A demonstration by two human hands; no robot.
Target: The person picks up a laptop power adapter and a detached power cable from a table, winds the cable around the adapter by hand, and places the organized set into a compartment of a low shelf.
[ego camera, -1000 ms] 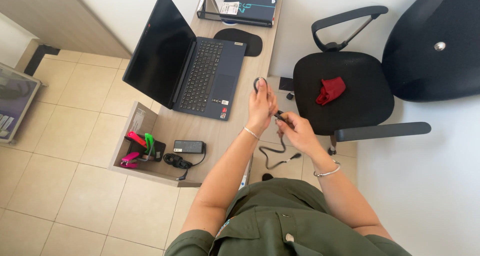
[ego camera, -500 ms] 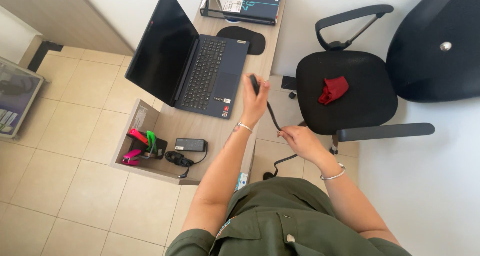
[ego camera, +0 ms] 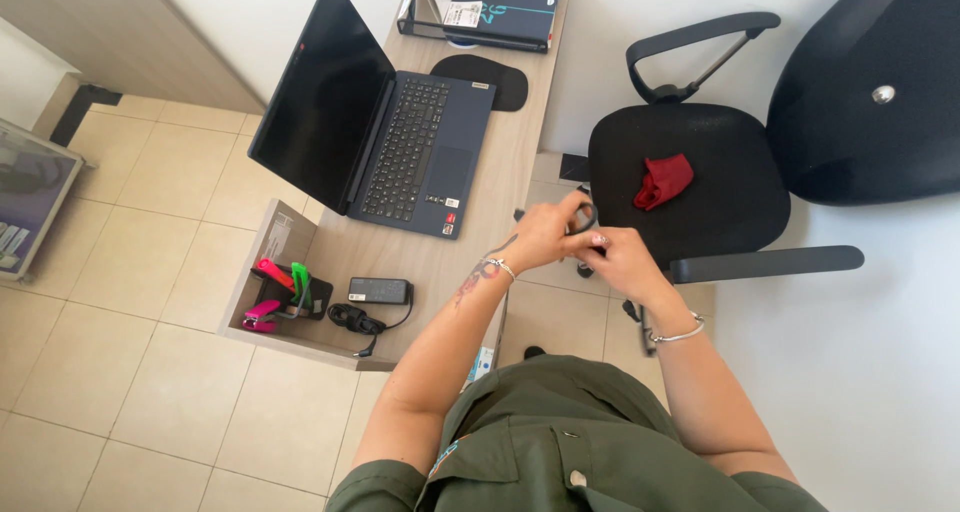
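My left hand (ego camera: 543,235) and my right hand (ego camera: 622,259) meet just past the right edge of the wooden desk (ego camera: 420,262). Together they grip a thin black cable (ego camera: 586,215), which forms a small loop above my fingers. More of the cable hangs below my right wrist, near the chair's armrest. What sits at the cable's end is hidden by my hands. A bracelet shows on each wrist.
An open dark laptop (ego camera: 420,152), a black mouse pad (ego camera: 488,78), a dark book (ego camera: 505,7), a black power adapter (ego camera: 378,290) and pink and green items (ego camera: 282,290) lie on the desk. A black office chair (ego camera: 700,142) holds a red cloth (ego camera: 663,180). Tiled floor lies to the left.
My hands were apart with the cable stretched between them, the left raised over the desk edge. They have come together, and the cable is now gathered into a loop.
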